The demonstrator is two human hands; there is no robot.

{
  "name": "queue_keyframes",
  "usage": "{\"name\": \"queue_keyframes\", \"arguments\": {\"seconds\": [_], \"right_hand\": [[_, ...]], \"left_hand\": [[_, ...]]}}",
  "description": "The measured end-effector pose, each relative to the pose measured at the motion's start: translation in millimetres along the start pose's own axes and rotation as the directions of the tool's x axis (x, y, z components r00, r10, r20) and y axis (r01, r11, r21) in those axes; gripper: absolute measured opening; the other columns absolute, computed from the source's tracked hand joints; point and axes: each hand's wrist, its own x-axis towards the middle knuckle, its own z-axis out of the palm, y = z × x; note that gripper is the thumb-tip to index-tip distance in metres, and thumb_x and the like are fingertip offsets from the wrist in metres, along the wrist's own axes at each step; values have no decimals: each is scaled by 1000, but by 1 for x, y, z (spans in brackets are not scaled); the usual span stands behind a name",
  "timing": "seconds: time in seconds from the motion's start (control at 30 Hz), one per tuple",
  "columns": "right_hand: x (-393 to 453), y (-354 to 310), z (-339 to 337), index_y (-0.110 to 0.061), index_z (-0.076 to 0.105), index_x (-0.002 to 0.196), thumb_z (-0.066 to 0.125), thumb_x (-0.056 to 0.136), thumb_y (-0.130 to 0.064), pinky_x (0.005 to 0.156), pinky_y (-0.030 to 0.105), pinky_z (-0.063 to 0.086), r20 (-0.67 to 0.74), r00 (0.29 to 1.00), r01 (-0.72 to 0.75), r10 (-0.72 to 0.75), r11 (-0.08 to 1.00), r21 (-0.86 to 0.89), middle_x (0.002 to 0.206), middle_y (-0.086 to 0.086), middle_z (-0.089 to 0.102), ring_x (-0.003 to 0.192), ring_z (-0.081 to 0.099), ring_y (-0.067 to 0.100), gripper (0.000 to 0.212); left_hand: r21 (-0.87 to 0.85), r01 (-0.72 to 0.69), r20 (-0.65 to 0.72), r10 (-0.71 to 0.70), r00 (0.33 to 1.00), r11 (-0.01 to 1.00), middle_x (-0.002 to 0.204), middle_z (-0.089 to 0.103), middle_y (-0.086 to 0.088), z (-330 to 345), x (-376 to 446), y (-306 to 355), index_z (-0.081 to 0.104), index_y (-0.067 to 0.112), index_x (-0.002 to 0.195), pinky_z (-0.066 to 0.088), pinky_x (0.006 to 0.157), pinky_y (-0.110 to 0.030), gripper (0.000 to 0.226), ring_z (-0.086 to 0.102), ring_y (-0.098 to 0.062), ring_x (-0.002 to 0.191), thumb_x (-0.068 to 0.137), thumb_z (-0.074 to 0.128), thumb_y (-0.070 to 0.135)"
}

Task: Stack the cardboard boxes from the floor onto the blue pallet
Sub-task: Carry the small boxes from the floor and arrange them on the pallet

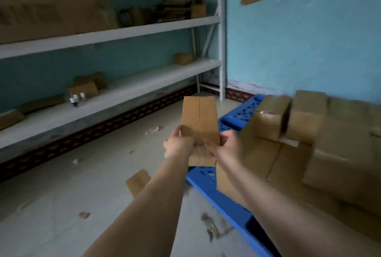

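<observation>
I hold a small brown cardboard box point(199, 120) in the air at the centre of the view, its seamed top facing me. My left hand point(179, 143) grips its near left corner and my right hand point(228, 145) grips its near right side. The box hangs over the left edge of the blue pallet point(208, 176), which lies on the floor to the right. Several cardboard boxes point(305, 133) are piled on the pallet, some tilted. The whole frame is motion-blurred.
A white metal shelf rack point(115, 95) runs along the left wall with boxes and small bottles point(77, 97) on it. A small box point(137, 182) and paper scraps point(210, 225) lie on the grey floor. A turquoise wall stands behind the pallet.
</observation>
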Motion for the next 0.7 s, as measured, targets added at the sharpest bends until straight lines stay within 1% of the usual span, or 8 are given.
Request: {"name": "queue_keyframes", "arguments": {"seconds": [0.1, 0.23, 0.3, 0.37, 0.43, 0.5, 0.6, 0.7], "right_hand": [[8, -2, -61, -13, 53, 88, 77, 71, -24, 68, 39, 52, -166, 985, 39, -42, 999, -21, 86, 8, 65, 79, 63, 25, 32], [7, 9, -127, -16, 48, 86, 77, 72, -24, 55, 21, 39, -357, 929, 49, -93, 990, -131, 89, 5, 60, 77, 57, 18, 33], [1, 26, -145, -13, 50, 96, 74, 75, -29, 64, 27, 47, -392, 918, -19, -56, 983, -184, 96, 4, 58, 83, 57, 19, 37], [-6, 49, -150, -13, 49, 103, 72, 77, -31, 74, 33, 48, -395, 918, -69, -25, 973, -222, 104, 5, 55, 91, 55, 20, 39], [-13, 69, -148, -16, 45, 109, 68, 80, -32, 80, 33, 47, -372, 928, -109, 7, 961, -255, 114, 3, 48, 96, 52, 16, 40], [-16, 82, -146, -20, 44, 116, 62, 85, -32, 84, 35, 47, -362, 932, -133, -30, 900, -415, 123, 1, 40, 101, 49, 15, 38], [-12, 88, -148, -24, 49, 114, 53, 89, -34, 74, 29, 45, -286, 940, -73, -186, 709, -701, 120, -1, 40, 91, 49, 14, 27], [3, 86, -152, -25, 52, 109, 52, 89, -29, 70, 27, 43, -252, 943, -68, -216, 619, -783, 117, -2, 43, 94, 53, 17, 20]], "left_hand": [[-10, -50, 139, 51, 989, 999, 128, 51, -14, 58, -22, 22, 39, 39, 135, 48, 95, -47, 68, 55, -38, 111, 77, 56, 7], [21, -84, 256, 76, 964, 996, 129, 51, -14, 123, -49, 29, 39, 36, 137, 49, 95, -47, 69, 57, -38, 110, 77, 57, 6], [53, -106, 308, 85, 948, 993, 129, 51, -12, 146, -58, 20, 40, 33, 136, 51, 91, -43, 67, 59, -35, 106, 78, 57, 6], [116, -151, 349, 102, 931, 982, 127, 52, -8, 162, -64, 0, 45, 28, 134, 52, 84, -37, 60, 60, -28, 100, 79, 56, 5], [168, -184, 383, 108, 918, 968, 124, 54, -7, 173, -67, -26, 49, 22, 131, 51, 89, -37, 53, 59, -25, 102, 80, 55, 6], [168, -188, 395, 109, 912, 968, 125, 53, -8, 179, -70, -47, 46, 20, 134, 49, 93, -36, 55, 57, -26, 107, 81, 52, 8], [94, -216, 407, 161, 899, 972, 124, 54, -6, 183, -66, -54, 42, 20, 136, 43, 100, -38, 55, 54, -23, 111, 83, 55, 13], [42, -259, 461, 211, 862, 965, 110, 59, -3, 186, -58, -49, 46, 16, 132, 44, 96, -34, 51, 55, -23, 108, 83, 57, 11]]}}
